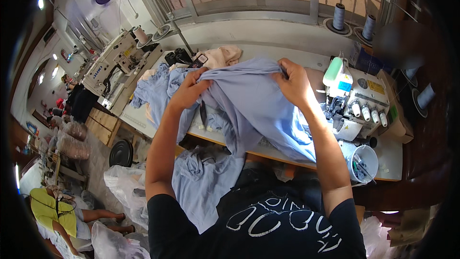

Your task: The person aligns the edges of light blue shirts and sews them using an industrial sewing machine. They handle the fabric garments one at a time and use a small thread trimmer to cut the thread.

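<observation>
A light blue piece of fabric point(258, 96) is stretched between my two hands over the worktable. My left hand point(191, 88) pinches its upper left edge, and my right hand point(293, 81) grips the upper right edge. The cloth hangs in folds across the table's front edge. More blue fabric point(163, 88) lies heaped beyond my left hand. Another blue piece point(201, 182) drapes low, beside my lap. To the right of my right hand stands an overlock sewing machine point(362, 93) with a green-and-white bottle point(332, 73) at its left side.
A second sewing machine point(112, 69) stands at the left. Peach fabric point(223, 56) lies at the back. Thread cones point(339, 17) stand at the back right. A white bucket of tools point(362, 163) sits by the front right edge. Plastic bags point(127, 189) and a person in yellow point(52, 213) are lower left.
</observation>
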Available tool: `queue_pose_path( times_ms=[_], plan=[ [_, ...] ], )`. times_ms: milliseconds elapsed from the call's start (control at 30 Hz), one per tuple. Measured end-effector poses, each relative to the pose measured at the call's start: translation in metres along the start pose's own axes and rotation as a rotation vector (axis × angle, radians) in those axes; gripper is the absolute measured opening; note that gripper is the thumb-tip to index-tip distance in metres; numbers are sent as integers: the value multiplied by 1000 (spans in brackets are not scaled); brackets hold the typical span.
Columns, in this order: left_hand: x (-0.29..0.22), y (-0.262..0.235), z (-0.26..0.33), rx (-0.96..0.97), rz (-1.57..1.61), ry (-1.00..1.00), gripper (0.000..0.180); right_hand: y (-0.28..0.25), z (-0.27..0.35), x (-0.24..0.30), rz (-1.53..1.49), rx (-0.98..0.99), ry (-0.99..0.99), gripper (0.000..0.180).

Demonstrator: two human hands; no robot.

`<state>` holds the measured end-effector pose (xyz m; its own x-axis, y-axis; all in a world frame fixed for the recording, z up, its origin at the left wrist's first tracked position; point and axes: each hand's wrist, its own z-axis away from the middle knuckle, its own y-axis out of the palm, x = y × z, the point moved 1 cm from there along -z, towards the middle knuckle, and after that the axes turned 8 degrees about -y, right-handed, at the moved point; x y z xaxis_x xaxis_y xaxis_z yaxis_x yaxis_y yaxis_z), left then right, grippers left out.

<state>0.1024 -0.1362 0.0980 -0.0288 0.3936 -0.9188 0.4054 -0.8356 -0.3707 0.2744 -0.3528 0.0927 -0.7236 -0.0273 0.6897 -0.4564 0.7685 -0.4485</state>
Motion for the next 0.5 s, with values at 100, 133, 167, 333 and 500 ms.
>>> queue_pose_path(
  times_ms=[100, 133, 167, 333, 500],
  plan=[
    [1, 2, 0, 3, 195, 71, 20, 2, 6, -1, -23, 323, 3, 28],
    [-8, 8, 2, -1, 34, 122, 21, 1, 8, 4, 97, 411, -19, 26],
    [-11, 10, 5, 83, -164, 62, 23, -2, 9, 11, 216, 499, -42, 24],
    [12, 17, 2, 190, -1064, -98, 28, 8, 14, 5, 404, 140, -210, 16],
    [56, 17, 6, 170, -84, -153, 50, 11, -1, -31, -32, -99, -91, 24]
  ],
)
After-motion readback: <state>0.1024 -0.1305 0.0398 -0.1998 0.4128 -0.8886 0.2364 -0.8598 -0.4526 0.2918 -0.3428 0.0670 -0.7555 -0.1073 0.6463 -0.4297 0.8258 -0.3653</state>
